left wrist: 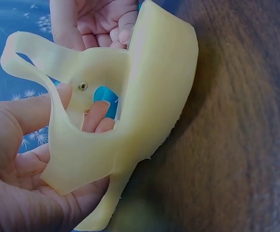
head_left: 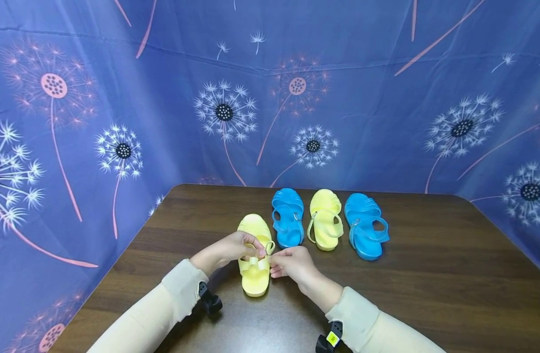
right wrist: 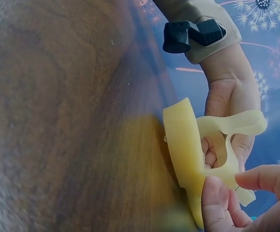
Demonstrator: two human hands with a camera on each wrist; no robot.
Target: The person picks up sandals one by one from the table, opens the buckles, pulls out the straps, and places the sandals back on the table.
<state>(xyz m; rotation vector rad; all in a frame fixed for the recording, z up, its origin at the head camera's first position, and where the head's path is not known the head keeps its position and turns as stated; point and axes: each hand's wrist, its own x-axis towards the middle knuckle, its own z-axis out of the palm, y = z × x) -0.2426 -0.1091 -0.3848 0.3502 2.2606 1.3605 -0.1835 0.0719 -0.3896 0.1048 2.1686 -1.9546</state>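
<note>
A yellow sandal stands on the table, its heel toward me and its toe pointing away. My left hand reaches over from the left and grips the sandal's strap near its side, the thumb passing by the loop. From the right, my right hand pinches the strap's side by the buckle area, thumb against fingertips. A small metal rivet shows on the far side strap. Fingers hide most of the fastening. In the right wrist view, the sandal's heel is on the tabletop.
Right of the held sandal stand a blue sandal, another yellow sandal and a second blue sandal in a row. They rest on a dark wooden table. A blue dandelion-print cloth hangs behind it.
</note>
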